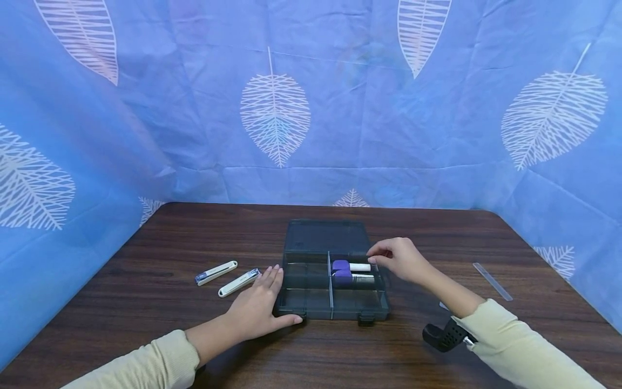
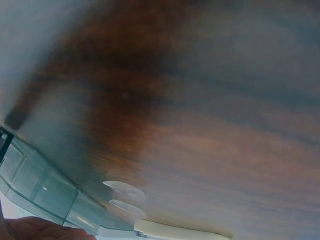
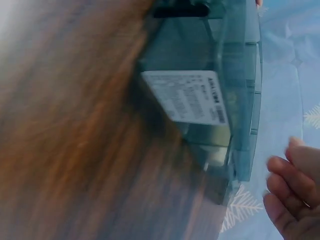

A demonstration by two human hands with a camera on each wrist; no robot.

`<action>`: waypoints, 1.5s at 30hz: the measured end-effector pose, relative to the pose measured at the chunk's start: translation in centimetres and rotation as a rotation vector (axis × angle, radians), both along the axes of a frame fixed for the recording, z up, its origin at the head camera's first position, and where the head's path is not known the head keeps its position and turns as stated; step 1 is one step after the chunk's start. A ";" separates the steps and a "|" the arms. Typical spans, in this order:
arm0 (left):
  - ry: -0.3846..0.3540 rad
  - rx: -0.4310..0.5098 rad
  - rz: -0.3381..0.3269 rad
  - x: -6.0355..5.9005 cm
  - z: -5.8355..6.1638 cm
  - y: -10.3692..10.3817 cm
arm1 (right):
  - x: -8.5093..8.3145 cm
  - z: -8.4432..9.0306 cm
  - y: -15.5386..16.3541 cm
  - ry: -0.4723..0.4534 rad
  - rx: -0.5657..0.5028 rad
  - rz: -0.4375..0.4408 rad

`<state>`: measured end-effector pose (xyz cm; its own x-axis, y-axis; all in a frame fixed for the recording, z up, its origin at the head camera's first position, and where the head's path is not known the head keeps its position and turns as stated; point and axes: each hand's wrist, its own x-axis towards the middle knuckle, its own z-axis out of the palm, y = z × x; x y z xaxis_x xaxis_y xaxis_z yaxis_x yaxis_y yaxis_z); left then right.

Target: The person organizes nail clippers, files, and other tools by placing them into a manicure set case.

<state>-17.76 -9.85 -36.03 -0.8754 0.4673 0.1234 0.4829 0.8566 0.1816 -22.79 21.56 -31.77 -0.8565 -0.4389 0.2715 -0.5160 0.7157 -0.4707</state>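
A smoky translucent compartment box [image 1: 311, 310] lies open on the dark wooden table, its lid [image 1: 324, 236] flat behind it. Two purple-capped sticks [image 1: 351, 272] lie in the back right compartment. My left hand [image 1: 256, 305] rests flat on the table, thumb against the box's front left corner. My right hand [image 1: 400, 259] hovers at the back right compartment, thumb and forefinger close together at its rim; whether they pinch anything is unclear. The right wrist view shows the box [image 3: 235, 75] from its side, its white label [image 3: 190, 100] and my loosely curled fingers [image 3: 292, 195] beside it.
Two white slim tools with blue ends [image 1: 216, 272] [image 1: 239, 282] lie left of my left hand. A clear ruler [image 1: 492, 281] lies at the right. Blue leaf-print cloth [image 1: 291, 108] walls in the table on three sides. The left wrist view shows the box corner [image 2: 40, 185] and blurred wood.
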 end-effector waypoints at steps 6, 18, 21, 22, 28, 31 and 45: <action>-0.002 -0.004 0.009 0.0 0.1 0.0 | 1.9 -0.5 1.6 0.088 -0.058 -0.122; 0.008 -0.005 0.002 0.0 -0.1 0.0 | 5.4 -1.7 5.3 0.272 -0.041 -0.228; 0.012 -0.001 -0.002 0.0 -0.1 0.0 | 6.0 -1.6 6.3 0.267 -0.036 -0.249; 0.010 0.001 -0.002 0.0 -0.1 0.0 | 6.2 -1.6 6.7 0.268 -0.032 -0.261; -0.006 -0.003 0.009 0.0 -0.1 0.0 | 7.3 -2.0 8.6 0.257 -0.019 -0.330; -0.001 -0.005 0.007 0.0 0.0 0.0 | 7.9 -2.6 9.7 0.246 0.000 -0.361; -0.006 -0.017 0.021 -0.1 0.1 0.1 | 10.3 -4.6 14.6 0.024 0.085 -0.432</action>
<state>-17.83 -9.76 -35.96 -0.8858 0.4509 0.1101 0.4638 0.8696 0.1695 -12.49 36.21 -36.35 -0.9601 -0.0637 0.2724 -0.1713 0.9036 -0.3926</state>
